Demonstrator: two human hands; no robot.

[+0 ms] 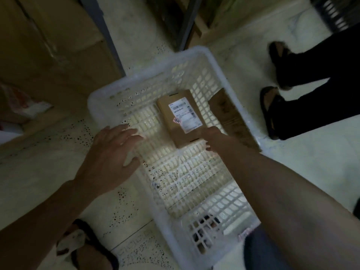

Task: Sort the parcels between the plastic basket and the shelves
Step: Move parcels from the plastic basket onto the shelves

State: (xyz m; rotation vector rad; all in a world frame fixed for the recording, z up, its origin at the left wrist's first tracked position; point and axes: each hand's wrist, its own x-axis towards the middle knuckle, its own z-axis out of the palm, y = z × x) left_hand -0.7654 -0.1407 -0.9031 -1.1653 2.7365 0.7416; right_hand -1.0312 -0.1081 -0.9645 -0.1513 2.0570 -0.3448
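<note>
A white plastic basket (212,61) with slotted walls stands on the floor in the middle of the head view. Inside it lies a small brown cardboard parcel (171,121) with a white shipping label on top. My right hand (213,138) reaches into the basket and grips the parcel's near right corner. My left hand (113,149) hovers over the basket's left rim with fingers spread and holds nothing. A second brown cardboard piece (231,119) leans along the basket's right wall.
Large cardboard boxes (48,45) sit on a low shelf at the left, behind a grey metal upright (101,30). Another person's legs and sandals (280,84) stand at the right. My own sandalled foot (85,242) shows at the bottom left. A dark crate (331,12) sits top right.
</note>
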